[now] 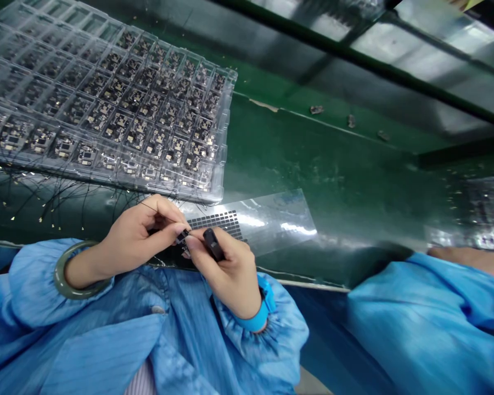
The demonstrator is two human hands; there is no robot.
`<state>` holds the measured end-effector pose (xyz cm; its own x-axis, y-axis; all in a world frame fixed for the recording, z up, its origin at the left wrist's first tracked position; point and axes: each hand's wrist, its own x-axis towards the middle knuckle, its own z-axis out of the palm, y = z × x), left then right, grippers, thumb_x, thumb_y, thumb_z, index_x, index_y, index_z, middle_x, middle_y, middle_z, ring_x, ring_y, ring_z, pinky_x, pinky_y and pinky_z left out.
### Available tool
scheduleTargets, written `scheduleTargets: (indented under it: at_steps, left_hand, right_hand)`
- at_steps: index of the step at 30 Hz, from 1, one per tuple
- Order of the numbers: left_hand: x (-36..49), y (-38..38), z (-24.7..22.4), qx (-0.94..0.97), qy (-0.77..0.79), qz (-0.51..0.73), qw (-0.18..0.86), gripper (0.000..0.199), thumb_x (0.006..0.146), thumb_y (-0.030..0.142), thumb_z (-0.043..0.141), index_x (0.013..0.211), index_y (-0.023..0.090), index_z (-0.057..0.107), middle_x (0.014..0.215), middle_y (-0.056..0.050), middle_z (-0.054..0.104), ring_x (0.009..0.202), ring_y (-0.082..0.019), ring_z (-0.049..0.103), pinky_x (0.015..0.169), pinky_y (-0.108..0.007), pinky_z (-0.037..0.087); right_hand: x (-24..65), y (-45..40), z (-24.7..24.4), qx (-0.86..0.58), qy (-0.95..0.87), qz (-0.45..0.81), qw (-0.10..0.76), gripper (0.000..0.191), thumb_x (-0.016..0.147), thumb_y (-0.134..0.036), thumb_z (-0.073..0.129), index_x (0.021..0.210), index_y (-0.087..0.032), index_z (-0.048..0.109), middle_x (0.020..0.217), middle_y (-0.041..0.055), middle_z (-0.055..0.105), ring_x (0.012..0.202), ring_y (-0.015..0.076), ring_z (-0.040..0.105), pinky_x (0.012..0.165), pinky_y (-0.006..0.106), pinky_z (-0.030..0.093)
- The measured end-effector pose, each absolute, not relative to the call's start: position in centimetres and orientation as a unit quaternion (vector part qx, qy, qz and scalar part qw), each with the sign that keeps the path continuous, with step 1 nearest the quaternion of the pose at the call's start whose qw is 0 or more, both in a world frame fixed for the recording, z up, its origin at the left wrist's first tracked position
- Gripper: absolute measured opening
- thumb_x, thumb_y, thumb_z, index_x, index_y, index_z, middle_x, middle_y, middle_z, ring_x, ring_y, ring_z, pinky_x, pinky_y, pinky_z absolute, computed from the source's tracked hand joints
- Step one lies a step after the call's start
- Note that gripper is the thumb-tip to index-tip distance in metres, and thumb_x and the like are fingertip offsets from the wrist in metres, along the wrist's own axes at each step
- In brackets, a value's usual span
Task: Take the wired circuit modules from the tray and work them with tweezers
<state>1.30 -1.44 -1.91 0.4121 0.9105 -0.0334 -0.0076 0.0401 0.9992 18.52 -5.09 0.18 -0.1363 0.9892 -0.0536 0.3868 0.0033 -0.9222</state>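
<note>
My left hand (148, 236) is closed, its thumb and fingers pinching a small dark circuit board (183, 237) low over the bench edge. Close against it, my right hand (228, 269) is closed too, with a short black stick-like tool (213, 244) lodged between thumb and fingers. The tool's far end is hidden, so its kind cannot be made out. My right fingertips touch the board's near side. Behind the hands lies a clear plastic sheet (278, 219) bearing rows of small black rectangular pieces (226, 220), partly covered by my right hand.
Clear compartment trays (225, 131) full of small circuit boards stand at the left. Thin black wires (61, 192) with small tips hang before them. A few small parts (316, 109) lie at the back of the green bench (313, 159). A co-worker's blue sleeve (428, 318) is close on the right.
</note>
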Motion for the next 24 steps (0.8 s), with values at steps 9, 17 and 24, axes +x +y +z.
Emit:
scheduleTargets:
  at_steps: [9, 17, 24]
  left_hand:
    - [1.4, -1.3, -1.5, 0.564, 0.422, 0.341, 0.622, 0.011, 0.086, 0.027, 0.06, 0.085, 0.017, 0.058, 0.079, -0.001, 0.064, 0.071, -0.011, 0.062, 0.063, -0.02, 0.051]
    - [1.1, -1.2, -1.1, 0.517, 0.418, 0.295, 0.687, 0.012, 0.087, 0.027, 0.059, 0.085, 0.016, 0.056, 0.079, 0.001, 0.063, 0.063, -0.007, 0.061, 0.06, -0.018, 0.053]
    - [1.1, -1.0, -0.7, 0.513, 0.414, 0.276, 0.699, 0.013, 0.087, 0.027, 0.056, 0.083, 0.014, 0.056, 0.074, 0.001, 0.061, 0.06, -0.007, 0.06, 0.058, -0.017, 0.052]
  right_hand:
    - [18.8, -5.4, 0.1, -0.545, -0.647, 0.404, 0.347, 0.009, 0.081, -0.015, 0.058, 0.081, -0.023, 0.063, 0.075, -0.0016, 0.071, 0.064, 0.0118, 0.064, 0.061, 0.023, 0.051]
    - [18.7, -5.5, -0.1, -0.516, -0.663, 0.387, 0.38, 0.011, 0.081, -0.011, 0.058, 0.084, -0.021, 0.063, 0.077, -0.0022, 0.072, 0.062, 0.0096, 0.064, 0.061, 0.02, 0.052]
    - [18.9, -5.7, -0.1, -0.53, -0.664, 0.374, 0.371, 0.011, 0.08, -0.012, 0.059, 0.084, -0.022, 0.063, 0.074, -0.0022, 0.07, 0.06, 0.0104, 0.063, 0.059, 0.022, 0.051]
